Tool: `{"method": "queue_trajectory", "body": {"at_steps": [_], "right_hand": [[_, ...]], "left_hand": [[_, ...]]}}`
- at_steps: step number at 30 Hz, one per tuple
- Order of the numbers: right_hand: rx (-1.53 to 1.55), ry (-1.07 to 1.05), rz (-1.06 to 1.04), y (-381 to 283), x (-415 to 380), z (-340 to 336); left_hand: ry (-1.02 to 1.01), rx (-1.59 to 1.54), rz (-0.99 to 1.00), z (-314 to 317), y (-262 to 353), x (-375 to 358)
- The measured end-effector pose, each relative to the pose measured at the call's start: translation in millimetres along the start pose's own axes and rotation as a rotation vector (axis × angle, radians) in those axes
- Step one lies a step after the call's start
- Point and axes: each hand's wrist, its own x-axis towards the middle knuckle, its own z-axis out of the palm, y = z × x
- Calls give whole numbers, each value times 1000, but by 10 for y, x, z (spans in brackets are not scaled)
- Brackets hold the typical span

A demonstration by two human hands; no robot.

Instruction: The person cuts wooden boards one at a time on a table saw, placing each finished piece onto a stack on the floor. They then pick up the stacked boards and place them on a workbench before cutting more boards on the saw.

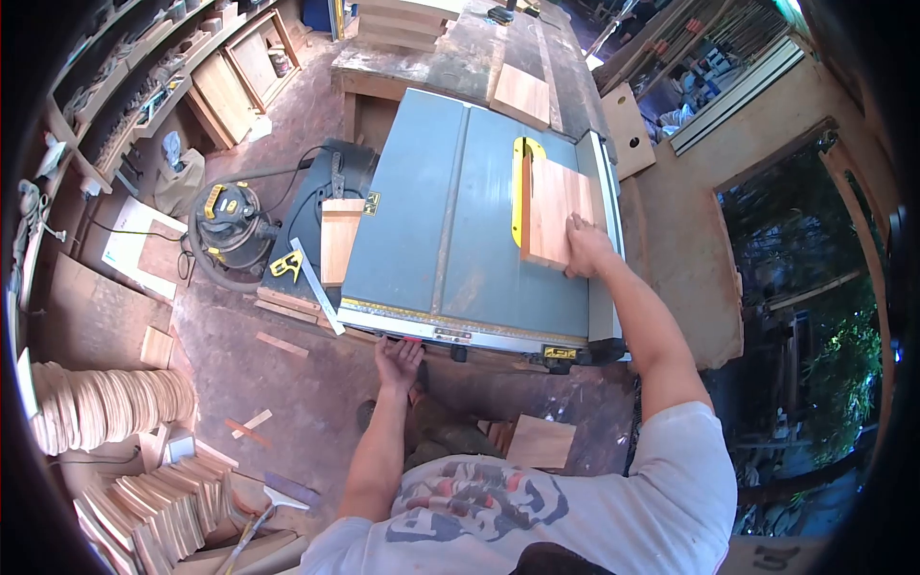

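A light wooden board (561, 206) lies flat on the grey table saw (402, 220), between the yellow throat plate (517, 230) and the rip fence (604, 192). My right hand (586, 247) grips the board's near right corner, close to the fence. My left hand (399, 360) is at the saw's front edge, under the measuring rail (517, 335). Its fingers are stretched out beside a small red part, perhaps a switch, and hold nothing I can see. The blade is hard to make out at the board's left edge.
Behind the saw stands a workbench (470, 48) bearing another board (520, 94). A yellow-handled square (287, 264) and a wood piece (340, 240) lie left of the saw. A shop vacuum (228, 225) stands on the floor. Stacked wood pieces (158, 513) fill the lower left.
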Motion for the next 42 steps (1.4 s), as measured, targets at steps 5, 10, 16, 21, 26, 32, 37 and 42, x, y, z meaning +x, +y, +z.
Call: {"method": "queue_trajectory", "body": {"at_steps": [5, 10, 16, 21, 26, 32, 37, 42], "right_hand": [[-23, 3, 7, 85, 185, -26], [-53, -9, 8, 116, 304, -109], [-38, -4, 15, 167, 460, -197], [-46, 32, 7, 229, 632, -200], [-56, 30, 16, 262, 764, -256], [-32, 12, 37, 331, 990, -276], [-12, 77, 48, 467, 1271, -194], [27, 47, 77, 601, 1688, -366]], "left_hand": [[31, -69, 1, 7, -18, 74], [47, -68, 31, 76, -11, -1], [63, -81, 37, 61, -40, 27], [46, -63, 63, 120, -27, -20], [86, -100, 45, 108, -28, 44], [58, -138, 77, 71, -42, 151], [53, -95, -87, -45, 107, 78], [154, 568, -2, -978, 479, 65]]}}
